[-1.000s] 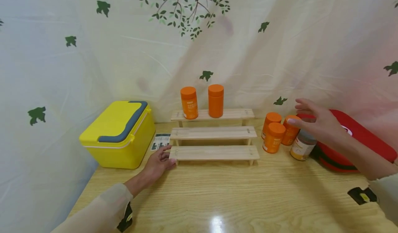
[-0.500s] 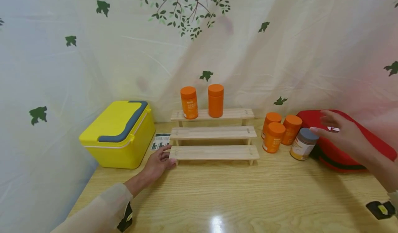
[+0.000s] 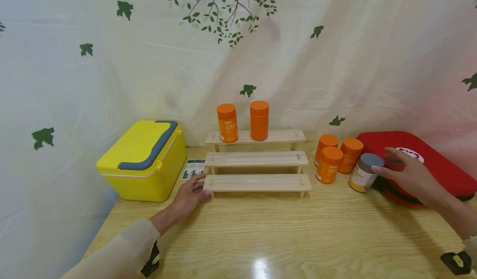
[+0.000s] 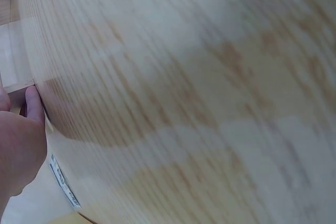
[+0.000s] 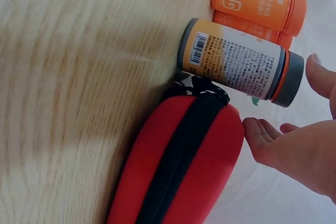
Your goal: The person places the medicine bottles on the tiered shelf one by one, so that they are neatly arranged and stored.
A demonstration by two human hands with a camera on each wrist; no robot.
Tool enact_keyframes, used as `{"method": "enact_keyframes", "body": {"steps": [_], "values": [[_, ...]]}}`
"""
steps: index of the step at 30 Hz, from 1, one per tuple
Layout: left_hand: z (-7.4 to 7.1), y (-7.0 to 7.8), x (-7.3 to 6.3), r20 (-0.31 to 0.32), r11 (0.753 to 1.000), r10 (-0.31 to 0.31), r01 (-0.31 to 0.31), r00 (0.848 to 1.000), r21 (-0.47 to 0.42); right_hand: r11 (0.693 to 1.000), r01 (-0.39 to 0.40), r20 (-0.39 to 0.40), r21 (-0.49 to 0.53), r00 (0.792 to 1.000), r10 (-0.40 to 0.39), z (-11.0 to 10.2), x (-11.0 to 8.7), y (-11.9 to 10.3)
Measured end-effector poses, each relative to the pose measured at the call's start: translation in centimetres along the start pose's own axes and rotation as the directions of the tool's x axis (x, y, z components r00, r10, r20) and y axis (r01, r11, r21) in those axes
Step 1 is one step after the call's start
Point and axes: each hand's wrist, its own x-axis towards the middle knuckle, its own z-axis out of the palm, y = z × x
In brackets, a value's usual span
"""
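Note:
My left hand (image 3: 189, 197) grips the left end of the lowest step of a three-step wooden display rack (image 3: 257, 181). In the left wrist view, the fingers (image 4: 35, 104) and thumb hold the rack's end at the far left. My right hand (image 3: 413, 173), fingers apart, hovers beside a grey-lidded jar (image 3: 360, 177) with a white and yellow label. The right wrist view puts the thumb near the grey lid (image 5: 290, 80), with a small gap showing; the other fingers are close to a red zip case (image 5: 223, 150). Two orange bottles, one left (image 3: 228, 123) and one right (image 3: 259, 121), stand on the top step.
Several orange bottles (image 3: 328, 165) cluster left of the jar. Behind my right hand lies the red case (image 3: 439, 167). A yellow box (image 3: 141, 159) with a blue-grey handle stands left, near a printed card (image 3: 193, 168). A patterned curtain (image 3: 167, 63) hangs behind the table (image 3: 238, 233).
My right hand has moved right from over the bottles, then lowered to the grey-lidded jar's right side. The left hand stays on the rack.

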Motion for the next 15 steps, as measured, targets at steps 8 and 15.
{"method": "enact_keyframes", "body": {"steps": [8, 15], "values": [[0.0, 0.0, -0.1, -0.005, 1.000, 0.002, -0.002, 1.000, 0.004, 1.000, -0.030, 0.039, 0.004, 0.999, 0.030, 0.5, 0.0, 0.3], [0.1, 0.0, -0.2, 0.001, 1.000, 0.014, -0.014, 1.000, -0.007, 1.000, -0.014, 0.023, -0.010, 1.000, 0.014, 1.4, 0.2, 0.4]]}}
